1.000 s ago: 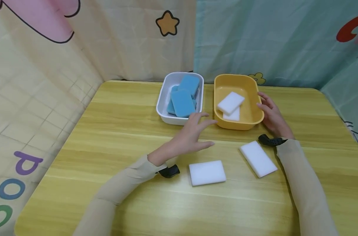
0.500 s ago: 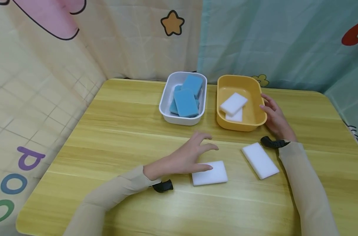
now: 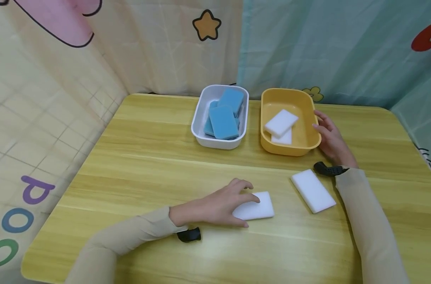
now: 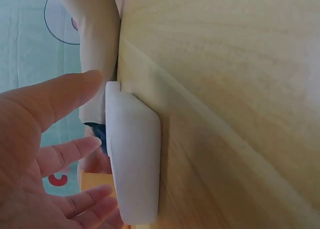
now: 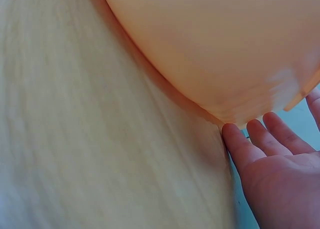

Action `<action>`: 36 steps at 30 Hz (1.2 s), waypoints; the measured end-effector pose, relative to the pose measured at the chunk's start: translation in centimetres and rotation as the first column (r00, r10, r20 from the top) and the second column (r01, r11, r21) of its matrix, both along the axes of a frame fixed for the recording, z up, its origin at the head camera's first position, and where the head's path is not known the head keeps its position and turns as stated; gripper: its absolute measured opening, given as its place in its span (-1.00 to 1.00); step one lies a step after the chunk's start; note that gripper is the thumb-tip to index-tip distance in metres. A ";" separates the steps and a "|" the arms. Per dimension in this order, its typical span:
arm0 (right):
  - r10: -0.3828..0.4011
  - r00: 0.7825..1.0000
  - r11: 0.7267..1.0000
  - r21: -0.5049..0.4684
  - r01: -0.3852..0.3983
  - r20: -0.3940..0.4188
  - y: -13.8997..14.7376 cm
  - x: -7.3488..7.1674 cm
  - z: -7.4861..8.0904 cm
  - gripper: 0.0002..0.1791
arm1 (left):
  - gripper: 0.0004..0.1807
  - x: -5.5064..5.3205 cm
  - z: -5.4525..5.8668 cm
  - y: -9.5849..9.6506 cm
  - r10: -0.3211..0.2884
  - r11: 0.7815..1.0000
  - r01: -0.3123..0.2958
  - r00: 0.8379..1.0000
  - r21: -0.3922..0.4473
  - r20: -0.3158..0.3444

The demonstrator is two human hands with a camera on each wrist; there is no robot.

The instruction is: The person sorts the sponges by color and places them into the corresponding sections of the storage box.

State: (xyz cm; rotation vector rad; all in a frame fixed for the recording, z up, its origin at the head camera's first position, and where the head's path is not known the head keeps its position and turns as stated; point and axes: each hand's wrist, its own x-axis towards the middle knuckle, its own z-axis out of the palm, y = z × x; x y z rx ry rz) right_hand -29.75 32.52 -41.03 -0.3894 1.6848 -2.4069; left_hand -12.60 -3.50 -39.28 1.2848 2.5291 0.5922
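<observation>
My left hand, thumb and fingers spread, hovers at the left end of a white sponge lying on the table. In the left wrist view a gap shows between the fingertips and the sponge's edge. My right hand holds the right side of a yellow plastic bin, thumb at the rim and fingers against the outer wall. Inside that bin lie two white sponges, one partly over the other. Another white sponge rests slantwise on the table before the right wrist.
A white plastic bin with several blue sponges stands left of the yellow one, a narrow gap between them. Both are near the back edge of the wooden table. Patterned curtains hang right behind and at the sides.
My left hand has come back from beside the white bin, down toward the nearer white sponge. The right hand stays at the yellow bin, and the sponges lie as before.
</observation>
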 end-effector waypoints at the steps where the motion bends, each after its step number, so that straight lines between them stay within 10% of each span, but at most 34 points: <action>1: -0.001 1.000 1.000 0.006 0.001 0.002 0.0 0.0 0.0 -0.49 | -0.38 0.1 -0.1 0.0 -0.006 1.000 0.006 1.000 -0.012 0.003; 36: -0.050 0.998 0.995 0.089 0.047 0.025 -0.1 0.0 0.0 -0.49 | -0.44 -0.3 0.6 1.2 -0.024 1.000 0.024 1.000 -0.001 -0.016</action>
